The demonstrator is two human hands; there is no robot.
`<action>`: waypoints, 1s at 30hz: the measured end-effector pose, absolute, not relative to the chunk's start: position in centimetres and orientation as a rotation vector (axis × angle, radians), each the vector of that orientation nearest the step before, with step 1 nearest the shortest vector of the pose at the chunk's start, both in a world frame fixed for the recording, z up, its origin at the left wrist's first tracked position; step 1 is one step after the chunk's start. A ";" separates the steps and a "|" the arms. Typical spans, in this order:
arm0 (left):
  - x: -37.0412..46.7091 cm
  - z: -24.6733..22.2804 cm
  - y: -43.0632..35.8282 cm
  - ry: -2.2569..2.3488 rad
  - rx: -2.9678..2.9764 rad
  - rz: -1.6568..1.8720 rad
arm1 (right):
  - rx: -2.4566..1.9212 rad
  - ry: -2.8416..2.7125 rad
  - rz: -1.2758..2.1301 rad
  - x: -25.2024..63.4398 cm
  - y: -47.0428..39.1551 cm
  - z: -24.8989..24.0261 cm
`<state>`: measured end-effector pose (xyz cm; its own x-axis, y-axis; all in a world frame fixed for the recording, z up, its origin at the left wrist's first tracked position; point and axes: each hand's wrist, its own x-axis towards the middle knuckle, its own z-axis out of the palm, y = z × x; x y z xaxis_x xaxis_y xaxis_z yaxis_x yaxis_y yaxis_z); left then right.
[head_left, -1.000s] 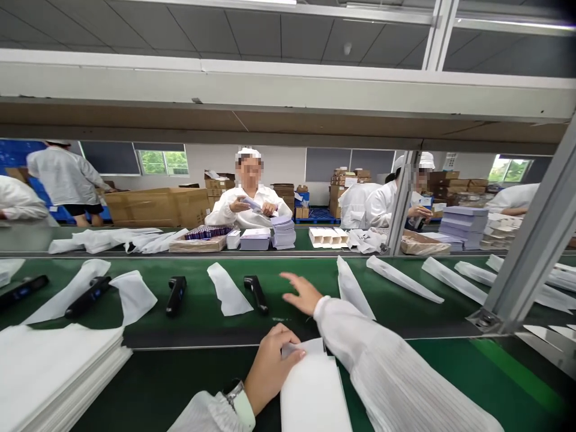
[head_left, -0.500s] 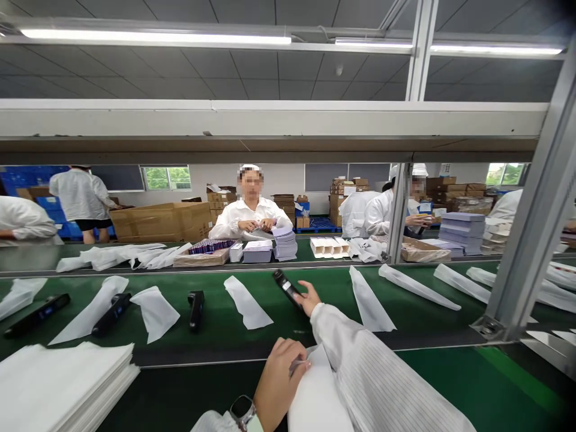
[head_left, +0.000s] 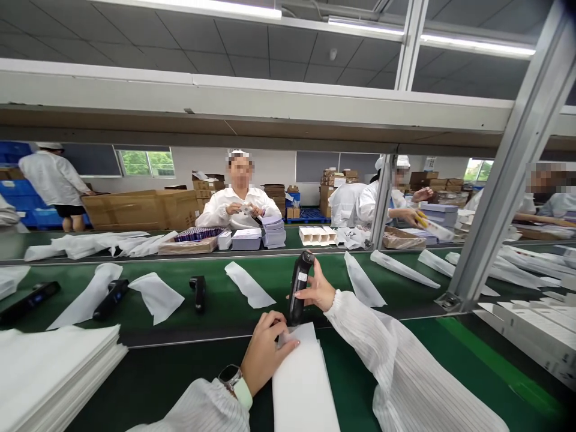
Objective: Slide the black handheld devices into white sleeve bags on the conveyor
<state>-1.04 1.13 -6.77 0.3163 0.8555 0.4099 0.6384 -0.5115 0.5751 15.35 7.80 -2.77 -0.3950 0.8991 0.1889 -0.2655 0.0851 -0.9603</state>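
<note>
Upright in my right hand (head_left: 321,289) is a black handheld device (head_left: 297,294) with a small white label, its fingers wrapped round the body. Its lower end is just above the top end of a narrow stack of white packaging sleeves (head_left: 302,390). My left hand (head_left: 265,348), below a wrist with a watch, pinches the top edge of the upper sleeve and lifts it slightly. Further left on the green belt lie another black device (head_left: 197,294) and a loose white sleeve (head_left: 249,285).
A thick stack of white sheets (head_left: 58,372) stands at the left front. A metal post (head_left: 499,162) rises at right beside white boxes (head_left: 535,330). More sleeves and devices lie along the green belt (head_left: 153,336). Co-workers sit across it.
My right hand has brought the black device from over the belt nearer the sleeves and turned it upright. My left hand stays at the sleeve's top edge. The view has shifted slightly.
</note>
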 end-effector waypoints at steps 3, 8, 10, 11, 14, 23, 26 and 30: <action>-1.2 -6.4 1.0 1.354 2.194 1.030 | -0.742 -1.418 1.502 14.9 7.9 -3.2; -1.1 -6.3 1.0 1.322 2.054 1.068 | -0.836 -1.388 1.438 14.7 8.0 -3.5; -1.0 -6.0 1.0 1.310 1.989 1.086 | -0.840 -1.378 1.433 14.6 8.2 -3.7; -0.9 -5.8 1.0 1.305 1.960 1.086 | -0.838 -1.384 1.435 14.5 8.2 -3.8; -0.7 -4.4 0.9 1.294 1.907 1.083 | -0.800 -1.421 1.472 14.2 8.0 -3.9; -1.4 -1.2 1.2 1.234 1.897 1.233 | -0.696 -1.447 1.655 13.9 6.0 -3.2; -1.9 -1.9 1.0 1.227 1.938 1.173 | -0.721 -1.476 1.659 14.2 5.9 -3.6; -2.8 -2.8 -0.2 1.205 2.083 0.904 | -0.728 -1.476 1.655 14.4 6.3 -4.2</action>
